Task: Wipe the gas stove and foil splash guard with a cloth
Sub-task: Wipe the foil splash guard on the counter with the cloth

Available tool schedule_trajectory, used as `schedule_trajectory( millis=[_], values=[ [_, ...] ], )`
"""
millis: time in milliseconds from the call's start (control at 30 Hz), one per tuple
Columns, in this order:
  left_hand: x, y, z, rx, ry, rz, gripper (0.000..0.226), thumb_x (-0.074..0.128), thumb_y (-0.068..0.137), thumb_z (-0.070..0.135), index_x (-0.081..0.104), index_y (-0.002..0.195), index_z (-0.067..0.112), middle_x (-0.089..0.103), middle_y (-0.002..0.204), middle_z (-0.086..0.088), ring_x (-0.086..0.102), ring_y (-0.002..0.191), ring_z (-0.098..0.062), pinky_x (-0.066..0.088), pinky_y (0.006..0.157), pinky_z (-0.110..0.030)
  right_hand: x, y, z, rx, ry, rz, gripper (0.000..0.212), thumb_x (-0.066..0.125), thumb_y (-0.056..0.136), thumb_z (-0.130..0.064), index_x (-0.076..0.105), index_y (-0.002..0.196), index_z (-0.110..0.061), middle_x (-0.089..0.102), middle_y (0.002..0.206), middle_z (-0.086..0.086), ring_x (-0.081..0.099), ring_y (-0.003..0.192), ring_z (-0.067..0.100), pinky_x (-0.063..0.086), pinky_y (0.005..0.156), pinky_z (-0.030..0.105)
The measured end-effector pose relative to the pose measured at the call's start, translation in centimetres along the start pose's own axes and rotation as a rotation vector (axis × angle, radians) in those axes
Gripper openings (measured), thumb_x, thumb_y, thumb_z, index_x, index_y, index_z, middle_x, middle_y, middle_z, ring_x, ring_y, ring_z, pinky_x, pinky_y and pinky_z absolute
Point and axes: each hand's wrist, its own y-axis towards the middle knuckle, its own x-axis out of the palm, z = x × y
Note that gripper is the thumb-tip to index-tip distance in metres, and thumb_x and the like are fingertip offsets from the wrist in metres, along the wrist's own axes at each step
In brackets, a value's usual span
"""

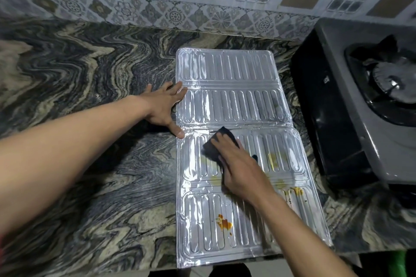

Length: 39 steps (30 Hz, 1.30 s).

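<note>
The foil splash guard (234,101) lies flat on the marble counter, a silver ribbed sheet with several folded panels. An orange stain (224,224) and yellowish smears (273,159) mark its near panels. My right hand (240,167) presses a dark cloth (217,144) flat onto the guard's third panel. My left hand (165,105) rests palm down, fingers spread, on the guard's left edge, holding nothing. The gas stove (351,87), grey with a black side, stands at the right, its burner and pan support (389,81) partly cut off by the frame.
The swirled dark marble counter (78,87) stretches wide to the left of the guard. A patterned tile wall (180,13) runs along the back. The counter's front edge sits just below the guard, with something green (399,263) beneath at the lower right.
</note>
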Motion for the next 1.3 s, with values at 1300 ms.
schedule_trajectory(
  millis=[1300],
  values=[
    [3.3, -2.6, 4.0, 0.057, 0.143, 0.081, 0.102, 0.05, 0.074, 0.083, -0.012, 0.149, 0.054, -0.024, 0.163, 0.005, -0.015, 0.152, -0.023, 0.007, 0.117, -0.067, -2.7, -6.7, 8.0, 0.467, -0.096, 0.229, 0.051, 0.028, 0.106, -0.02, 0.017, 0.155, -0.009, 0.006, 0.165, 0.008, -0.004, 0.152, 0.018, -0.005, 0.123, 0.04]
  ],
)
